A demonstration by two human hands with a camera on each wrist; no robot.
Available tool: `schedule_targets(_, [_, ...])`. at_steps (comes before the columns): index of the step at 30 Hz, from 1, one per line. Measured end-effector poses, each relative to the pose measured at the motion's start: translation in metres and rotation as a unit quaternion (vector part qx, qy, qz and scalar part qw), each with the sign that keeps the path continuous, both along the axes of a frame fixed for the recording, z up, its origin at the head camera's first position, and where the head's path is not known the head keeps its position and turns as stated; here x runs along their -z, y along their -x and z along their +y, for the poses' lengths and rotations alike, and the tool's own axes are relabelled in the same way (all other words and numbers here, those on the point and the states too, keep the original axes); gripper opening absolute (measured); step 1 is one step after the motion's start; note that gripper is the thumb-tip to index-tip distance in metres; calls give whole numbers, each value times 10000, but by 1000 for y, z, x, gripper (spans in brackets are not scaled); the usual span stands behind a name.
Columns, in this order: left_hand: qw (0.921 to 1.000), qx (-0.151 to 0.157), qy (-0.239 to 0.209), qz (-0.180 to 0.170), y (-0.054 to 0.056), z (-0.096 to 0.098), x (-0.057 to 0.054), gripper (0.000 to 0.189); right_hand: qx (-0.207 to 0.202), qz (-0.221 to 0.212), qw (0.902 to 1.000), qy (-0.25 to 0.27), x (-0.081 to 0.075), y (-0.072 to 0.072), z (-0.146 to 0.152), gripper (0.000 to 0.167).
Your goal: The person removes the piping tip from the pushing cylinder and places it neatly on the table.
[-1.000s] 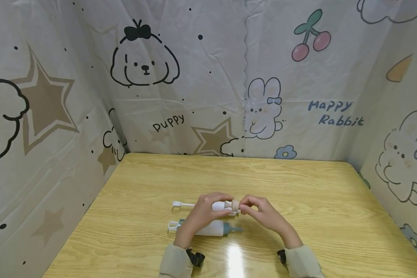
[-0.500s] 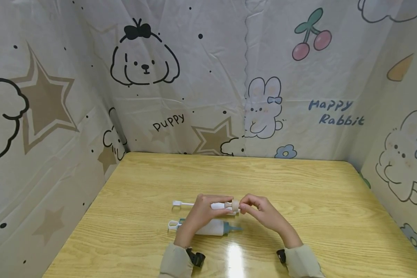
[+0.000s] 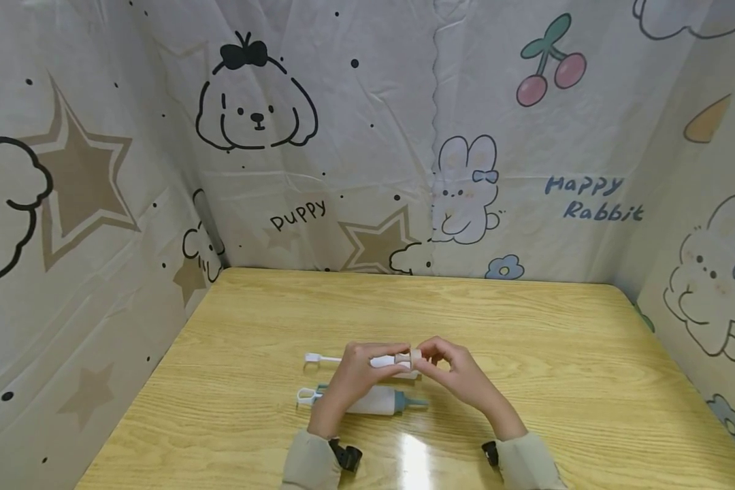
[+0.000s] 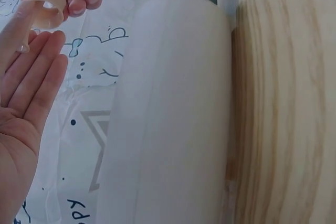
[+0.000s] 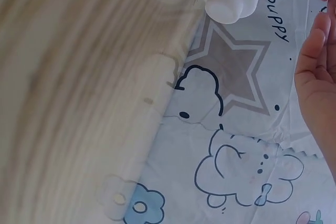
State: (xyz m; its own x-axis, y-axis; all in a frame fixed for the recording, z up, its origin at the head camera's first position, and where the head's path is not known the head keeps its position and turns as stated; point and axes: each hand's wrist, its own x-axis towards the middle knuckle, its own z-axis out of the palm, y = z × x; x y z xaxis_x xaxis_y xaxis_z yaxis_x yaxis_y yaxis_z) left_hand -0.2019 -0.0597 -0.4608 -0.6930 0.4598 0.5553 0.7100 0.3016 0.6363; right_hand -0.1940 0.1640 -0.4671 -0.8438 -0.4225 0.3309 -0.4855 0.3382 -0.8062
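Note:
Between my hands is a small beige piece (image 3: 416, 358) with a ring-shaped, hollow end, also in the left wrist view (image 4: 50, 8). My left hand (image 3: 360, 369) pinches its left part between thumb and fingertips. The right hand (image 3: 456, 367) pinches the ring end with thumb and fingers; in the right wrist view that hand (image 5: 317, 77) shows only at the edge. Behind and under the left fingers lies a white bottle (image 3: 384, 363). Nearer me rests a white squeeze bottle (image 3: 373, 401) with a blue-green nozzle cap, partly hidden by the left wrist.
A thin white stick (image 3: 329, 358) with a blocky end sticks out left of my hand. White loops (image 3: 307, 396) lie at the squeeze bottle's left end. The wood-grain table (image 3: 269, 306) is bordered by printed cloth (image 3: 373, 163) at the back and sides.
My right hand has shifted slightly left and closer, so its fingers now cover more of the beige piece's ring end. The left hand and the bottles have stayed nearly still.

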Motion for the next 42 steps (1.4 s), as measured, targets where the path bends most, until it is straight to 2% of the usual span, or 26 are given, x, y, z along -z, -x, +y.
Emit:
schedule_targets(4, [9997,-52,-251,-37,1,2,2,29,23,-53,9999,113,-1,-3,4,12])
schedule_targets(13, [9988,-317,-319,203,7,8,8,12,235,10,9997,103,-2,-5,21,15])
schedule_targets(22, [9975,-511,-378,312,10,17,12,10,359,75,9993,61,-3,-8,43,16])
schedule_targets(30, [9978,-532,-360,169,10,28,12,11,636,190,9978,-85,-1,-10,60,17])
schedule_targets(34, [9979,-459,-407,223,11,32,14,12,770,193,9966,-206,0,-12,70,18])
schedule_targets(42, [9978,-500,-347,264,12,44,21,10,936,225,9946,-397,2,-15,90,18])
